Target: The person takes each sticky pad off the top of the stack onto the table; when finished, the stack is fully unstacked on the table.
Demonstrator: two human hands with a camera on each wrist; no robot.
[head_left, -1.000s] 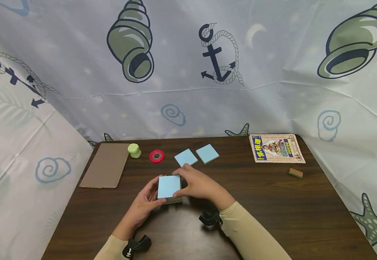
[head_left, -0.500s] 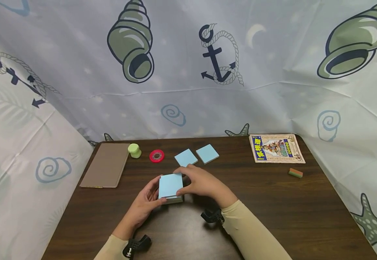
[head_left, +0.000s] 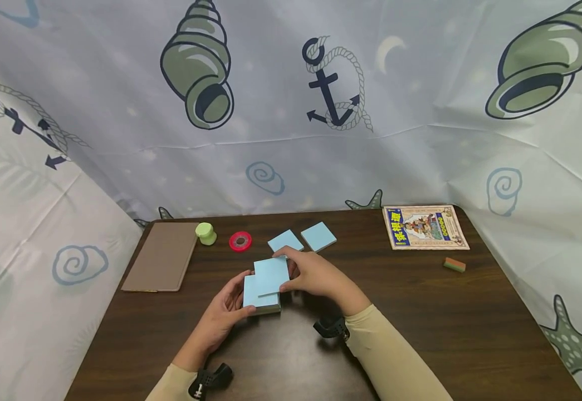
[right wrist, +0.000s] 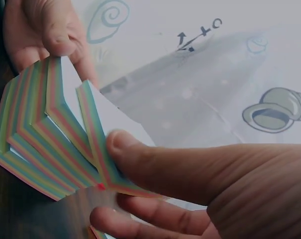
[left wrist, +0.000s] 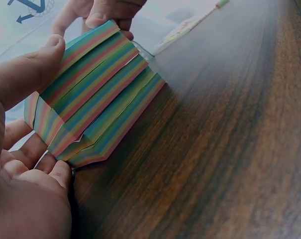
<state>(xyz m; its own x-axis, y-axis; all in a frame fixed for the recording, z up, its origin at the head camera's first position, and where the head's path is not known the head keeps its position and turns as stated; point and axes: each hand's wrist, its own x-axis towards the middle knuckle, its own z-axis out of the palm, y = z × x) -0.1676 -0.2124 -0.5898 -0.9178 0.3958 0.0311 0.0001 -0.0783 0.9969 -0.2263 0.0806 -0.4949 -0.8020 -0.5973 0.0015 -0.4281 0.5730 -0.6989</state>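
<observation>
Gripping the sticky-note pad [head_left: 260, 298] at surface [head_left: 421, 312] centre, left hand [head_left: 223, 312] steadies it; right hand [head_left: 316, 275] fingers pinch a lifted wad [head_left: 272, 274]. Two loose pads [head_left: 302, 239] lie at 12 o'clock.

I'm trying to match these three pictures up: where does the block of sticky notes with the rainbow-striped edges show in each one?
Head: block of sticky notes, table centre, blue top, between both hands.
Left wrist: upper left, striped sides showing.
Right wrist: left side, top wad lifted.
Shared landmark: the right hand pinching that upper wad.
</observation>
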